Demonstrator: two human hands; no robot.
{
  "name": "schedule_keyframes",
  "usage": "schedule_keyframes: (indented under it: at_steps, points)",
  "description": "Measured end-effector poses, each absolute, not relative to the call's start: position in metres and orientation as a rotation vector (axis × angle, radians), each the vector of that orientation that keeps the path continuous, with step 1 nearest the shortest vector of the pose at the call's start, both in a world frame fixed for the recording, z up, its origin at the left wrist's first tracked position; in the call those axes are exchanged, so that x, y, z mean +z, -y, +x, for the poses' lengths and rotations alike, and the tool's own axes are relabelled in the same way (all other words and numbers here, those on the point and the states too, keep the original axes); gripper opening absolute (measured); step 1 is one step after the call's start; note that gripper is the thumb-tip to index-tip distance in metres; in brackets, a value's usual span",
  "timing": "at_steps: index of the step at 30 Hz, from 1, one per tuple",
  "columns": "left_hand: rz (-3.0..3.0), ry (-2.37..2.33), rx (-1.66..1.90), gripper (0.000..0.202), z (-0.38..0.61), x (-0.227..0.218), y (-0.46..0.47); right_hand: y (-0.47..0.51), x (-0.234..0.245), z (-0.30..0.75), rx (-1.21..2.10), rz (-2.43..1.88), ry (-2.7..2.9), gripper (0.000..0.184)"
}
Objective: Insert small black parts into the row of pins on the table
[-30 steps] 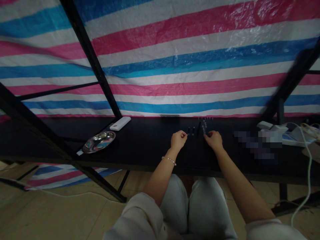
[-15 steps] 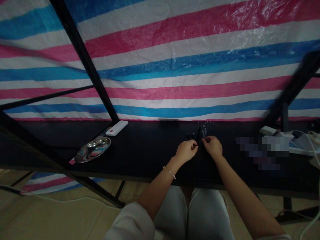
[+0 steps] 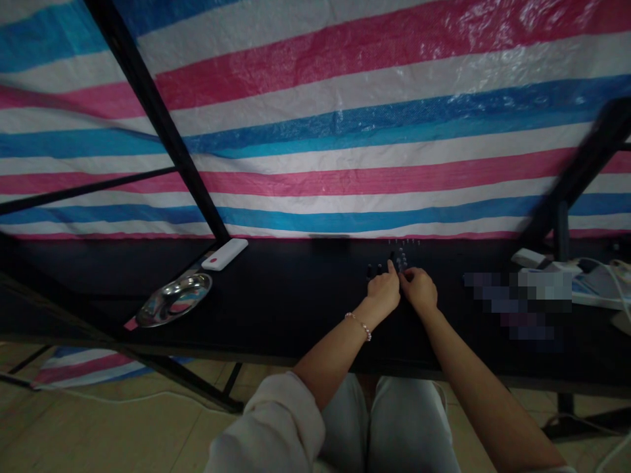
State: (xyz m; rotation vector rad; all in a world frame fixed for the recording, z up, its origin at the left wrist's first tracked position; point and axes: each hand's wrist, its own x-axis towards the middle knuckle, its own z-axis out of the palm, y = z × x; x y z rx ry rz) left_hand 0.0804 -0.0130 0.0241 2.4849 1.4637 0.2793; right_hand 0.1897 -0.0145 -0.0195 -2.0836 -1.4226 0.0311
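Metal dish: the shiny dish (image 3: 175, 302) sits at the left of the frame, near the front edge of the black table (image 3: 286, 295).
White case: a flat white case (image 3: 225, 255) with a red mark lies just beyond the dish, left of centre.
Two dark pegs: a pair of short dark pegs (image 3: 379, 270) stands just right of the frame's centre, beyond the left knuckles and a little to their left.
Left hand: the left hand (image 3: 384, 291), with a beaded bracelet (image 3: 359, 325) at its wrist, has the index finger stretched out and the other fingers folded in.
Dark bar: the slim dark bar (image 3: 392, 254) lies right of centre, straight past the left index fingertip, its long axis running away from the person; the left hand is the nearer, its fingertip at the bar's near end.
Pale beads: a narrow column of small pale beads (image 3: 401, 258) runs beside the bar, on its right, with a row of tiny pale pieces (image 3: 407, 241) behind.
Right hand: the right hand (image 3: 418, 289) has thumb and index close together at the column's near end; the pieces are too small and dim to tell whether either hand grips one.
White clutter: white boxes and a cable (image 3: 547, 269) lie at the far right, well apart from both hands.
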Motion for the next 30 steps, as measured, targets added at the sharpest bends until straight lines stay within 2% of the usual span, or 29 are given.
schedule_keyframes:
  at_steps: [3,8,13,20,25,30]
  points:
    - [2.473,-1.488,0.312,0.056,0.086,0.017,0.008,0.017,-0.019,0.190,-0.019,-2.029,1.417,0.021]
    - [2.463,-1.534,0.434,0.035,0.091,0.012,0.004,0.021,-0.016,0.190,-0.058,-1.978,1.416,0.022]
    - [2.480,-1.461,0.511,0.025,0.089,0.017,0.007,0.025,-0.012,0.187,-0.032,-1.977,1.403,0.021]
    - [2.378,-1.184,0.925,0.014,0.056,0.020,0.011,0.030,-0.007,0.182,-0.047,-1.843,1.416,0.022]
    - [2.027,-1.048,1.183,0.015,0.029,0.012,0.007,0.033,-0.009,0.177,0.020,-1.629,1.590,0.025]
    - [1.563,-0.921,1.264,0.023,0.021,0.006,0.007,0.033,-0.013,0.170,0.136,-1.401,1.781,0.028]
